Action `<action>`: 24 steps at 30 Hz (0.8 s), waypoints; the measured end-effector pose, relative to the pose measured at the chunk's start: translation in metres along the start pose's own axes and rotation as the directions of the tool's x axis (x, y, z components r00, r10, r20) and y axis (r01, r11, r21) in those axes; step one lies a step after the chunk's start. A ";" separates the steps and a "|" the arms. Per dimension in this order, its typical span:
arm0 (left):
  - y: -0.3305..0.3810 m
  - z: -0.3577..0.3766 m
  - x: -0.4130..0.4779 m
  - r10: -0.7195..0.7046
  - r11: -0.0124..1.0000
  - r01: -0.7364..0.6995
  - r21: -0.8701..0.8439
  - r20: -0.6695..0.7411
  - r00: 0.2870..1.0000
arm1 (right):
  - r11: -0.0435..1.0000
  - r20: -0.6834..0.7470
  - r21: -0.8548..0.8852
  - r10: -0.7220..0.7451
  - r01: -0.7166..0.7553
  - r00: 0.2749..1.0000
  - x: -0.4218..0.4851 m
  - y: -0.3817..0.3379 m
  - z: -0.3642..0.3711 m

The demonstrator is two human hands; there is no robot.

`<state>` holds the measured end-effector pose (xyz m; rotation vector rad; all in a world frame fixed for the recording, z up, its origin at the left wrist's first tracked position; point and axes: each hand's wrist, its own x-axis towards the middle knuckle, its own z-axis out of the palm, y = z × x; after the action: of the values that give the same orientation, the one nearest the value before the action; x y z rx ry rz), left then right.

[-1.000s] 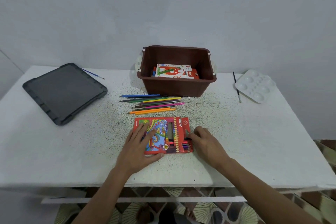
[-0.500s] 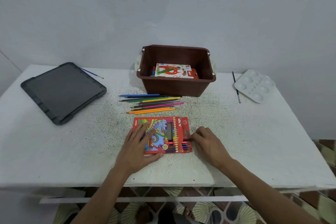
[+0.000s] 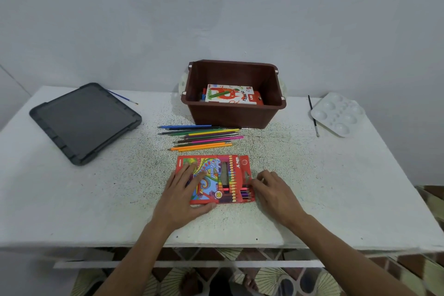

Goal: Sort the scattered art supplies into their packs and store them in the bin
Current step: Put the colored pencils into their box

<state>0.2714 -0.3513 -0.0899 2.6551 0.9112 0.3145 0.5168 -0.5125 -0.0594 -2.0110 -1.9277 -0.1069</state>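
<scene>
Both hands out front, forearms reaching in from below.
Left hand (image 3: 183, 197) lies flat, fingers straight and spread, pressing on the pack (image 3: 236, 163); right hand (image 3: 276, 192) has its fingers curled at the pack's right edge, grip unclear.

The bin (image 3: 230, 115) stands mid-counter (image 3: 96, 199) at the back, an oil pastels box (image 3: 230, 94) inside. Loose pencils (image 3: 204, 138) lie just before it, and the pencil pack (image 3: 230, 175) nearer, under the left hand (image 3: 185, 197). A lid (image 3: 84, 122) sits far left with a paintbrush (image 3: 123, 98) behind it. A palette (image 3: 337, 113) sits far right, a second brush (image 3: 313, 115) beside it.
</scene>
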 end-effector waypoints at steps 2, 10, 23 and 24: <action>0.000 0.000 0.000 0.007 1.000 -0.007 -0.010 -0.009 1.000 | 1.000 -0.023 -0.011 -0.006 0.005 1.000 -0.003 0.001 0.003; 0.001 -0.006 0.002 -0.093 0.984 0.061 -0.166 -0.193 0.977 | 0.998 -0.080 0.001 0.069 -0.069 0.994 -0.013 0.000 0.016; -0.030 -0.064 0.069 -0.246 0.956 0.272 0.109 -0.211 0.946 | 0.995 -0.109 0.022 0.098 -0.097 0.989 -0.015 -0.003 0.019; -0.031 -0.065 0.071 -0.238 0.956 0.264 0.125 -0.192 0.952 | 0.995 -0.109 0.019 0.099 -0.098 0.989 -0.015 -0.002 0.019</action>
<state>0.2891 -0.2695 -0.0332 2.6324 1.3649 0.4377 0.5099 -0.5211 -0.0808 -2.0428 -1.7545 -0.1747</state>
